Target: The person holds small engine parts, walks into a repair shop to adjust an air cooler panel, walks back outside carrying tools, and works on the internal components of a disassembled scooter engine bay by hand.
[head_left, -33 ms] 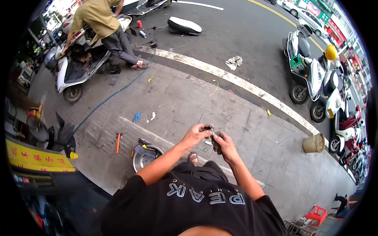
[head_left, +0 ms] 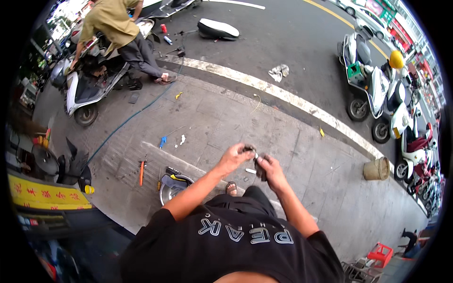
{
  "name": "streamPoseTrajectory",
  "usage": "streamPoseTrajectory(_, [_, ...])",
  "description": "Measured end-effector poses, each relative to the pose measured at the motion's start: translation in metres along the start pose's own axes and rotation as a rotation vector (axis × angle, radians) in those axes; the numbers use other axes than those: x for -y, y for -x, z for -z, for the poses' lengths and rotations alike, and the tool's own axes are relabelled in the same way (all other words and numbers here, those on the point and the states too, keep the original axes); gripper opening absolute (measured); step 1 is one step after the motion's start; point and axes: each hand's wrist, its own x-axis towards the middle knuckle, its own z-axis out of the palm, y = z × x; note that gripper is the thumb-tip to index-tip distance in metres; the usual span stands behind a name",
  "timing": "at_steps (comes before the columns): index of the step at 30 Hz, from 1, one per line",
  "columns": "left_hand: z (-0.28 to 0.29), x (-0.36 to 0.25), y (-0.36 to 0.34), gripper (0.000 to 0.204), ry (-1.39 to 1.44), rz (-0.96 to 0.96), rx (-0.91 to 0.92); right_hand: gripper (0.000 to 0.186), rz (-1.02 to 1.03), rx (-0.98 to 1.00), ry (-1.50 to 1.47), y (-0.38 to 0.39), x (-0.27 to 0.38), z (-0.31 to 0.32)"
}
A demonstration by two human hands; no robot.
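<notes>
My left hand (head_left: 233,158) is closed, its darkened fingertips pinching a small pale, shiny piece (head_left: 256,155) too small to name. Close beside it on the right, my right hand (head_left: 272,172) is closed as well, thumb pressed against dirty fingers. Whatever sits in the right fingers is hidden. Both hands are held out in front of my body above the paving. Below them, a small white piece (head_left: 250,170) lies on the ground near my sandalled foot (head_left: 231,188).
A metal bowl (head_left: 166,192) holding tools, an orange-handled hammer (head_left: 141,173) and a blue tool (head_left: 163,141) lie at left. A person (head_left: 111,23) bends over a scooter (head_left: 89,92); a hose (head_left: 125,123) crosses the paving. At right stand a bucket (head_left: 376,170) and parked scooters (head_left: 377,94).
The view has shifted slightly. My right hand is a little farther from the left, and the small pale piece between them shows more plainly.
</notes>
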Motion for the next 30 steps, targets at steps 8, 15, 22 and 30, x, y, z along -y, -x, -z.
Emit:
streamPoseTrajectory(8, [0.061,-0.114,-0.169,0.029,-0.030,-0.179,-0.109,0.018,-0.159,-0.533,-0.916,-0.192,0.011,0.107])
streamPoseTrajectory(15, [0.146,-0.149,-0.338,0.027,-0.014,-0.170,-0.307,0.019,-0.125,-0.171,-0.640,-0.396,0.118,0.137])
streamPoseTrajectory(22, [0.216,-0.207,-0.482,0.030,0.063,-0.218,-0.387,0.029,-0.135,0.173,-0.263,-0.562,0.258,0.102])
streamPoseTrajectory(30, [0.322,-0.246,-0.666,0.024,0.157,-0.193,-0.455,0.023,-0.220,-0.130,-0.484,-0.758,0.299,0.121])
